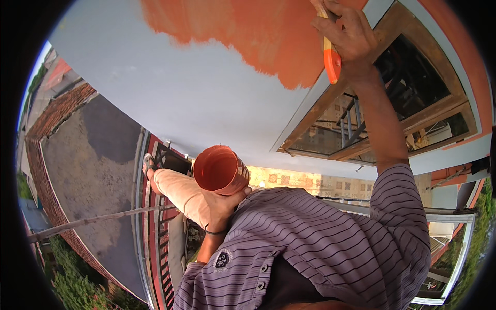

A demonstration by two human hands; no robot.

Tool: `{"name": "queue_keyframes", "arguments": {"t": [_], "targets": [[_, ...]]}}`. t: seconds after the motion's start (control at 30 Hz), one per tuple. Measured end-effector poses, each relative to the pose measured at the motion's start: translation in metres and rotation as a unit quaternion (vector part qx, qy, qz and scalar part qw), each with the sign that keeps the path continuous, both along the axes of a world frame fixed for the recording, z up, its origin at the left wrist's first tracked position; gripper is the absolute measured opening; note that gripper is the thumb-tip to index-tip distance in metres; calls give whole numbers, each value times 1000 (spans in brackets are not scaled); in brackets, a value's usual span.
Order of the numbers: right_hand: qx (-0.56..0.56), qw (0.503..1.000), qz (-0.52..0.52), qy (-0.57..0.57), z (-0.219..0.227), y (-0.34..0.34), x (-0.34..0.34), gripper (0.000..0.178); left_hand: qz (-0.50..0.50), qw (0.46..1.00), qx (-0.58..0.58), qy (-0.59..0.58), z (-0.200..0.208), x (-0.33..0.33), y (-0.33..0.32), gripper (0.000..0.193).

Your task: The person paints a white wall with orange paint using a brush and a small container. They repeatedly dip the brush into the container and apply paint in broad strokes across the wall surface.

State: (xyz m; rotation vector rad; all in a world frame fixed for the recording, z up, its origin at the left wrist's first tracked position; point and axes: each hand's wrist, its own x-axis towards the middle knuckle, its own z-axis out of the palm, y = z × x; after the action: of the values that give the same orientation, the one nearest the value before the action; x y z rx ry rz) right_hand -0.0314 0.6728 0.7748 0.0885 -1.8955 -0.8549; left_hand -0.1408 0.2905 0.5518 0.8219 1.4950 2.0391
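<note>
My right hand (351, 33) is raised at the upper right, fingers closed round a paintbrush (329, 51) with a wooden handle and an orange end. The brush head lies at or beyond the picture's top edge, close to the wall. Lower and left, my left hand (225, 206) grips a paint pot (237, 180) at its side and base. Its open mouth faces up, with orange-brown colour inside; the paint level is hard to make out. Ahead stands a pale grey wall (165, 98), its upper part covered in orange paint (243, 28) with a ragged lower edge.
A wooden-framed window (315, 126) with dark glass sits right of the painted area. My sandalled foot (149, 165) rests by a red railing (150, 227) at the left. Beyond are a lower flat roof (93, 155) and a long pole (98, 221). Patterned tiles (289, 180) lie below.
</note>
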Motion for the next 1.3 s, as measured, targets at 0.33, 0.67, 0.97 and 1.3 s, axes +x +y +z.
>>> {"name": "queue_keyframes", "arguments": {"t": [0.33,0.67,0.97,1.3], "targets": [[-325,900,56,-286,-134,-40,-40,14,8,1000,-8,20,-20,-6,-13,95],[1,994,-39,-99,-109,-33,-70,15,29,999,-19,13,-25,-4,-17,97],[-249,938,122,-206,-116,-50,-120,12,69,997,-45,-5,-20,-6,-37,86],[-33,966,37,-252,-170,-85,-141,17,95,995,16,5,-24,-10,-35,85]]}}
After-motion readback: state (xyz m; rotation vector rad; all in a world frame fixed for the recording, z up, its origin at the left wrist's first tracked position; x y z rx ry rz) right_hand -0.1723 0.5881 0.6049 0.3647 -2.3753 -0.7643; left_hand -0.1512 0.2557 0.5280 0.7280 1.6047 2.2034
